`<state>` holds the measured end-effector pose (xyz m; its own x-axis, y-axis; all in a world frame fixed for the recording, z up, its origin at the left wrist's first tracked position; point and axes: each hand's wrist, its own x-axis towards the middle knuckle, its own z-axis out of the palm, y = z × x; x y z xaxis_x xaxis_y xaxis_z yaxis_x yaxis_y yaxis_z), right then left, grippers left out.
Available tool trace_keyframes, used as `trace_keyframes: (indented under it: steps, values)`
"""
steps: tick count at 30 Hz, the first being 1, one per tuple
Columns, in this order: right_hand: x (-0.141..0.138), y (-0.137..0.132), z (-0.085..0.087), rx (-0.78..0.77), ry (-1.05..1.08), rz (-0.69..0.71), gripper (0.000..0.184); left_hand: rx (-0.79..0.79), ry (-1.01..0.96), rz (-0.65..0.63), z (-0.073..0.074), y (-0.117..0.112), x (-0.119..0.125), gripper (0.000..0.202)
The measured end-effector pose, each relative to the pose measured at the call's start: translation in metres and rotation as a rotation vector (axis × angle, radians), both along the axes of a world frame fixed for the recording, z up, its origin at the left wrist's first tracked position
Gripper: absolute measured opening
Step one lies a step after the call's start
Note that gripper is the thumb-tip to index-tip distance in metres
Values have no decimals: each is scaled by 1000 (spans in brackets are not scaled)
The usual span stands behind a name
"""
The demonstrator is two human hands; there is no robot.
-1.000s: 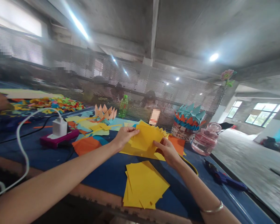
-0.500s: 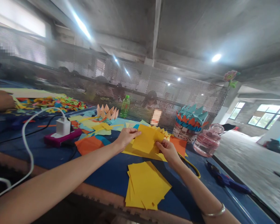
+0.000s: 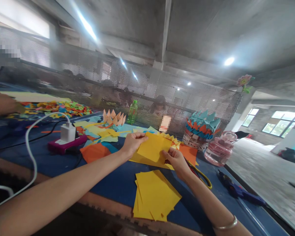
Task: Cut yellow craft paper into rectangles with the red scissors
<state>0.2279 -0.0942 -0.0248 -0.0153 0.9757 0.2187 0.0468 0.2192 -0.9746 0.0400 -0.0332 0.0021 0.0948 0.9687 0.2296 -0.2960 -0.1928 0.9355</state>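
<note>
Flat, matt-yellow paper square (image 3: 153, 149): held tilted in front of me, above the middle of the blue-topped table (image 3: 110, 185).
My left hand (image 3: 133, 144): thumb and fingers closed on the square's upper-left corner.
My right hand (image 3: 177, 160): thumb and fingers pinching its lower-right edge.
Paper's feel: light by my judgement, crisp but easily creased, hardly slippery; corners and edges, lightly pinched, are the place to hold it.
Loose stack of yellow paper squares (image 3: 157, 195): unevenly fanned, flat, at the table's near edge.
Larger flat yellow paper sheet (image 3: 144, 160): on the table, partly hidden behind the square.
Ring of sharp, folded peach paper points (image 3: 114, 118): toward the far edge.
Round, coarse-textured whitish base topped with layered teal, orange and blue paper points (image 3: 204, 121): toward the far right corner.
Rounded, translucent pink jar (image 3: 217, 152): beside the right edge.
</note>
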Motion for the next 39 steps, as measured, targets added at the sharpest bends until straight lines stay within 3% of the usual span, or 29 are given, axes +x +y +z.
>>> trace_keyframes:
  steps: [4,7,15,28,39]
  values:
    - [-1,-1,0,2,2,-8,46,101,48,2,-5,4,-3,56]
    - [-1,0,-1,-2,-5,-10,48,108,88,-3,-6,5,-4,63]
    - [-2,-1,-1,3,-24,-7,50,63,79,-43,-6,5,-2,50]
    - [2,2,-3,41,-105,-59,45,15,159,53,5,-7,-1,21]
    - [1,-1,0,55,-123,-59,48,35,138,-18,4,-7,-2,11]
